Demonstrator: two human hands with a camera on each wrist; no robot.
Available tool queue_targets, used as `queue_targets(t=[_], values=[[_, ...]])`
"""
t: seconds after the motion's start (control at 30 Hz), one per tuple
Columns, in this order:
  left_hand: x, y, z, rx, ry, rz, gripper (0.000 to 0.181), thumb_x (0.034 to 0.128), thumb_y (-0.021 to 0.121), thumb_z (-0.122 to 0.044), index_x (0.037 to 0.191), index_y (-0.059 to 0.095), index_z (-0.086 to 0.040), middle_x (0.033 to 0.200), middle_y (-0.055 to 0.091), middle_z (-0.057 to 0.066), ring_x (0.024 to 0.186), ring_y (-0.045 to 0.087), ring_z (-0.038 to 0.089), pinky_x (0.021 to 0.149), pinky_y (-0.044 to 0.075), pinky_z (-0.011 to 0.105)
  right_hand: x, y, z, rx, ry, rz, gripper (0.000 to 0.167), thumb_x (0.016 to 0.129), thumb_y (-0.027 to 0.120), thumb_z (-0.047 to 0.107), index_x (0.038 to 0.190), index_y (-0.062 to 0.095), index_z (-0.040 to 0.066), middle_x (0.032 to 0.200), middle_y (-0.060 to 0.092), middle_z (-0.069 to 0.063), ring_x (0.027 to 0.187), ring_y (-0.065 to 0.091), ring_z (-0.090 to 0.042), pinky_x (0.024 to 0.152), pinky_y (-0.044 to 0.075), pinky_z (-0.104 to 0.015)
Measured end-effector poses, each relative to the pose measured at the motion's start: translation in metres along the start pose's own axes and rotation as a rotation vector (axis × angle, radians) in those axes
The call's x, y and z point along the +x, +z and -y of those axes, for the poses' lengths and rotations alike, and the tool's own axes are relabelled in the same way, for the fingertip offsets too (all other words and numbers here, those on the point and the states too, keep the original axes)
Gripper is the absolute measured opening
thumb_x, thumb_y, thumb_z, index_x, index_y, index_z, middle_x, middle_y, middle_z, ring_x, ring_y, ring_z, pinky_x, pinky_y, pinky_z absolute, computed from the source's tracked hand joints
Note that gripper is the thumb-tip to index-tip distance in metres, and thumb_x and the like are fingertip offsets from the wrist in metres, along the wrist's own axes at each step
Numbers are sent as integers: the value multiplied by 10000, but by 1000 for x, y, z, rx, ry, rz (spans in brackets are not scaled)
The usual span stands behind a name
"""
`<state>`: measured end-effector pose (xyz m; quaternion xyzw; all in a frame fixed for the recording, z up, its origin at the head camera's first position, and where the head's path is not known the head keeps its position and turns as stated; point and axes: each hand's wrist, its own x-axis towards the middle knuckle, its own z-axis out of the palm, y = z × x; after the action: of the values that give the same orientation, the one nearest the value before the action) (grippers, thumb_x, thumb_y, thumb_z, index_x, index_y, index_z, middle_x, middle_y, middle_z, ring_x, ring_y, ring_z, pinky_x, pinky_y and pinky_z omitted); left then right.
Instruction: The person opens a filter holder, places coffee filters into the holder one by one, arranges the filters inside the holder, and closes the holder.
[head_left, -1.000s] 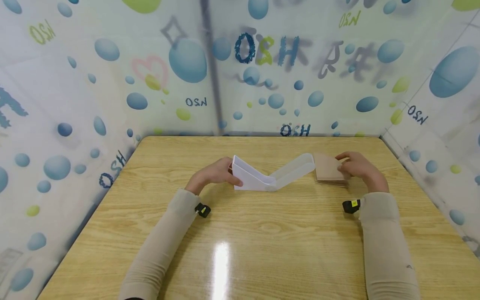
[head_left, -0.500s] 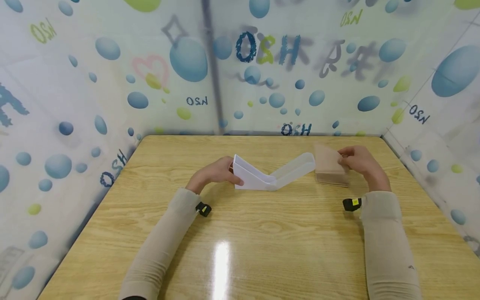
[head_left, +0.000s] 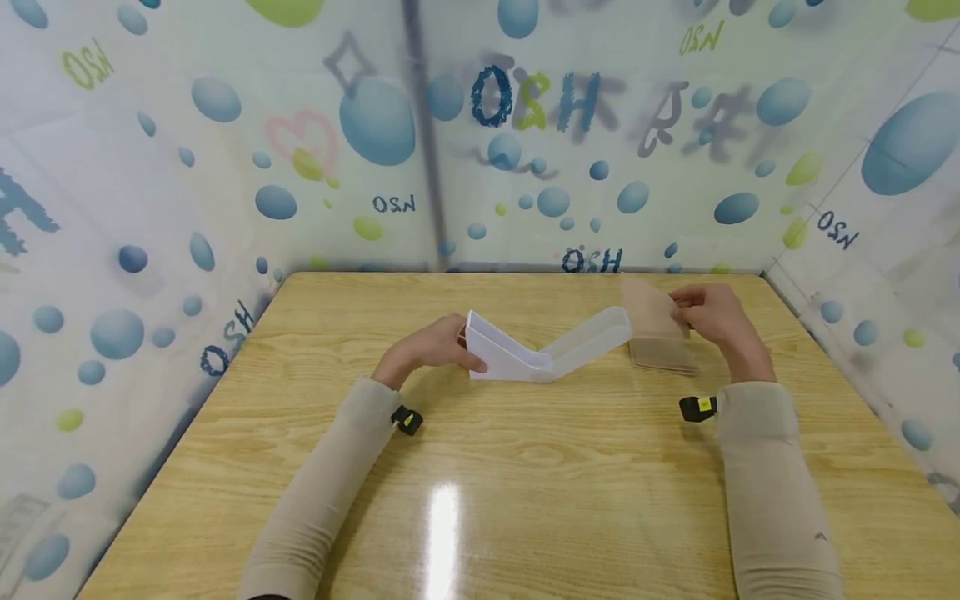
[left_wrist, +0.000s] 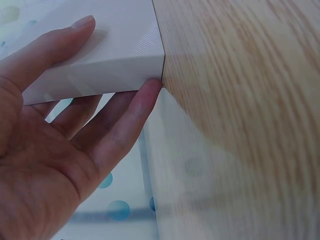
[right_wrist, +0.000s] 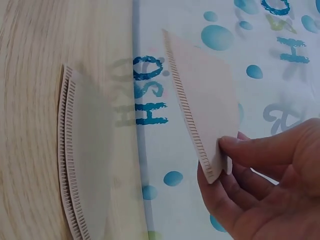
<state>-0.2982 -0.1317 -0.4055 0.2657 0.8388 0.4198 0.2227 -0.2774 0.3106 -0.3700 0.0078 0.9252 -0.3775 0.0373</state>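
Note:
My left hand (head_left: 442, 342) grips the back end of a white box (head_left: 498, 354), thumb on one side and fingers round the other, as the left wrist view also shows (left_wrist: 115, 40). The box's translucent lid (head_left: 588, 342) is swung out to the right. My right hand (head_left: 716, 317) pinches a tan paper piece with a crimped edge (right_wrist: 205, 90) between thumb and fingers, raised off the table. Below it, in the right wrist view, more such papers (right_wrist: 70, 150) lie stacked on the wood, just right of the lid in the head view (head_left: 660, 354).
The wooden table (head_left: 525, 483) reaches back to a patterned sheet (head_left: 480, 175) with blue and green spots, which also rises on both sides. A small black device (head_left: 407, 419) is at the left cuff and another (head_left: 697, 408) at the right cuff.
My right hand has moved up and slightly back, lifting paper from the stack, which now shows below it. My left hand and the box have stayed put.

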Motion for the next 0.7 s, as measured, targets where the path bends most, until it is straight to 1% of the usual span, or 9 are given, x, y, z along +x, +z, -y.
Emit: queue_targets(t=[0.07, 0.13, 0.23, 0.37, 0.47, 0.57, 0.7], values=[[0, 0, 0, -2, -4, 0, 408, 859, 803, -60, 1243, 670, -20, 1217, 730, 167, 1017, 695, 223, 781, 570, 304, -1, 0, 1, 17, 4, -25, 427, 1040, 574, 111, 1420, 547, -82, 1343, 579, -323, 1115, 587, -353, 799, 528, -299], [-1, 1, 0, -3, -7, 1, 409, 862, 802, -62, 1247, 669, -21, 1222, 729, 166, 1024, 695, 225, 785, 571, 305, -2, 0, 3, 22, 3, -56, 414, 1033, 585, 105, 1406, 567, -73, 1330, 595, -317, 1073, 602, -315, 758, 528, -261], [-1, 1, -1, 4, -13, -2, 410, 861, 804, -65, 1247, 670, -25, 1225, 728, 162, 1027, 694, 227, 791, 568, 304, -3, 1, 5, 32, -6, -98, 396, 1026, 602, 111, 1383, 596, -59, 1312, 618, -306, 981, 609, -206, 714, 508, -214], [-2, 1, -1, 10, -12, -5, 406, 863, 804, -67, 1244, 672, -27, 1226, 730, 158, 1027, 697, 226, 796, 565, 303, -5, 1, 9, 54, -19, -135, 373, 1028, 600, 115, 1357, 617, -60, 1306, 633, -304, 851, 585, -34, 695, 498, -170], [-1, 0, -1, 7, -9, -3, 404, 862, 804, -62, 1243, 674, -26, 1227, 731, 160, 1022, 699, 223, 790, 565, 302, -6, 1, 11, 66, -18, -157, 360, 1030, 598, 118, 1344, 628, -54, 1298, 642, -293, 777, 567, 50, 680, 496, -142], [0, 0, -1, 2, -4, -2, 401, 863, 803, -60, 1241, 677, -25, 1226, 732, 160, 1013, 699, 215, 784, 564, 299, -7, 0, 15, 70, -27, -176, 352, 1029, 606, 129, 1338, 641, -36, 1286, 659, -281, 744, 569, 80, 672, 501, -133], [0, 0, -1, -3, -6, -5, 399, 863, 803, -56, 1241, 677, -26, 1225, 733, 159, 1005, 697, 208, 777, 563, 296, -9, -1, 19, 77, -51, -202, 339, 1024, 625, 137, 1316, 659, -33, 1254, 685, -269, 729, 583, 83, 666, 513, -136]])
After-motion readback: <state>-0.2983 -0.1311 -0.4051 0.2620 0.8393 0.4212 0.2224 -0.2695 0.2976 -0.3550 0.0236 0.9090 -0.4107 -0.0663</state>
